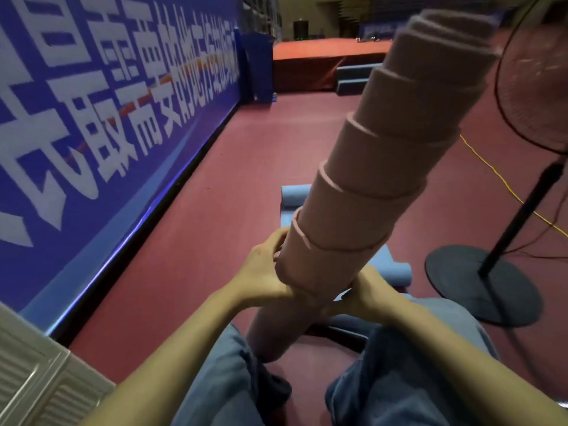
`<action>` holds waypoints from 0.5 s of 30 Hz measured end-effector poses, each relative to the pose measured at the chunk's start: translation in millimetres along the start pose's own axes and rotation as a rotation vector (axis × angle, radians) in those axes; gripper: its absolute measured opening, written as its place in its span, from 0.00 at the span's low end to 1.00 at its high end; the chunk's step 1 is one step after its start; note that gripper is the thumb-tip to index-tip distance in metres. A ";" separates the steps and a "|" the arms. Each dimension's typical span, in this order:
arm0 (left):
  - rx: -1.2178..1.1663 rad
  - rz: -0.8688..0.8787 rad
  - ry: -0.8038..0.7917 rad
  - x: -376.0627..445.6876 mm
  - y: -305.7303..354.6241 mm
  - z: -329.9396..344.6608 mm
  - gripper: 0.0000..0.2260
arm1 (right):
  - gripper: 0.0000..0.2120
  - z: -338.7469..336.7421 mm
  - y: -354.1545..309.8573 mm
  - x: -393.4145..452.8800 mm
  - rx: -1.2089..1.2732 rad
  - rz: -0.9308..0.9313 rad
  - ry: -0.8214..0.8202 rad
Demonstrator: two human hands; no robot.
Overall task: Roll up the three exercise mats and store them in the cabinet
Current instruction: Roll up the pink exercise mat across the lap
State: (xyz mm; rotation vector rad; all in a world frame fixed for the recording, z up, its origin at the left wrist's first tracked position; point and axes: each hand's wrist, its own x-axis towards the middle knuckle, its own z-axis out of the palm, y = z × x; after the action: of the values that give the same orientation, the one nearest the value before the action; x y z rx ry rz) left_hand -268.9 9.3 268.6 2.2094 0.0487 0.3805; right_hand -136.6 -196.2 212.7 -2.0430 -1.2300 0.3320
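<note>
A pink exercise mat is rolled into a long, telescoped tube that stands tilted, its lower end between my knees and its top leaning up to the right. My left hand grips the roll on its left side near the bottom layer. My right hand holds it from the right, just below. Behind the roll a blue mat lies on the floor, curled at both ends, mostly hidden by the pink one.
A blue banner wall runs along the left. A floor fan with a round black base and pole stands at the right, a yellow cable trailing behind it. A pale slatted cabinet corner sits at lower left. Red floor stretches ahead.
</note>
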 end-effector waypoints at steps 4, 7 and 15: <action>0.146 0.027 -0.121 1.0 -15.6 9.5 0.44 | 0.29 14.5 14.3 -8.7 -0.072 0.024 -0.004; 0.143 -0.050 -0.137 -9.1 -37.2 2.2 0.39 | 0.28 31.6 26.1 5.1 -0.127 0.067 -0.148; 0.187 -0.064 -0.029 -14.5 -70.6 16.6 0.39 | 0.34 42.3 39.6 20.6 0.042 0.000 -0.050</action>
State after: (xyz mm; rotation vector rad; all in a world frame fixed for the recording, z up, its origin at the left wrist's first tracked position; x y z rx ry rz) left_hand -271.0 38.1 200.5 2.3911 0.1440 0.3189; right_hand -122.9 -171.3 158.3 -2.0092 -1.2429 0.4074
